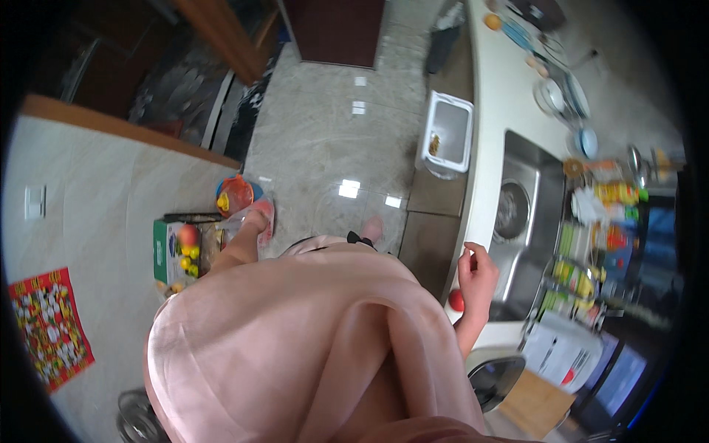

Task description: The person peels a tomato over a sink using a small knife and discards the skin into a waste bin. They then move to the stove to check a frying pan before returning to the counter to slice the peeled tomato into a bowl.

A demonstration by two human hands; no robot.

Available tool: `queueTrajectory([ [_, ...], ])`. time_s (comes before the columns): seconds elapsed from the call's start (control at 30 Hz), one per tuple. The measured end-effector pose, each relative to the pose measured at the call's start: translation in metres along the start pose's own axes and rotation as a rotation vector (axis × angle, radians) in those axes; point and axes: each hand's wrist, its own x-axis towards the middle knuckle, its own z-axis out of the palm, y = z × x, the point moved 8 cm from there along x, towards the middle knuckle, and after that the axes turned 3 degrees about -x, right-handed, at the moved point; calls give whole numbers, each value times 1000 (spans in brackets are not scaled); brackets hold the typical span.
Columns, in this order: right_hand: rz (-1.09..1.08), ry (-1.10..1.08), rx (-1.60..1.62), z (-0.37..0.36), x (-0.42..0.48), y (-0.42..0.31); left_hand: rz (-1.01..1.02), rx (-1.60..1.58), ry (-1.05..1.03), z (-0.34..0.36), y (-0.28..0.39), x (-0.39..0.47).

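My left hand (256, 219) reaches down at the left, its fingers closed on a clear plastic bag (267, 231) with red on it. My right hand (479, 269) is over the front edge of the white counter (481, 183), beside the steel sink (534, 277). Its fingers are loosely bent, with a gap at the thumb and nothing seen between them. A red round fruit or vegetable (456, 300) lies on the counter edge by my right wrist. A green-and-white carton (168, 252) is left of my left arm, near a blurred reddish round thing (189, 235).
An orange-lined bucket (235, 194) sits by the wall. A white-rimmed bin (469, 133) with scraps hangs on the cabinet front. Bowls (549, 95) stand along the counter. A wooden board (536, 403) and a dark lid (497, 382) are at the lower right. A doorway opens at upper left.
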Motion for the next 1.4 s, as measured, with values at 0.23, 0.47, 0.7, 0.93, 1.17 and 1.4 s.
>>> queueTrajectory([
  [0.23, -245, -261, -37, 67, 139, -41, -105, -417, -33, 14, 11, -32],
  [0.47, -683, -508, -34, 189, 245, -196, -563, -268, -240, 126, -141, -90],
  [0.7, -976, -574, 72, 348, 306, -382, -840, -786, -182, 70, -160, -26],
  [0.93, -1073, -739, -32, 469, 365, -505, -54, -161, 195, -125, -149, 204],
  [1.17, -1029, -712, -404, 585, 489, -600, -329, -900, 517, -311, -209, 315],
  [1.4, -1404, -996, -562, 748, 459, -791, -688, -809, 377, -337, -304, 361],
])
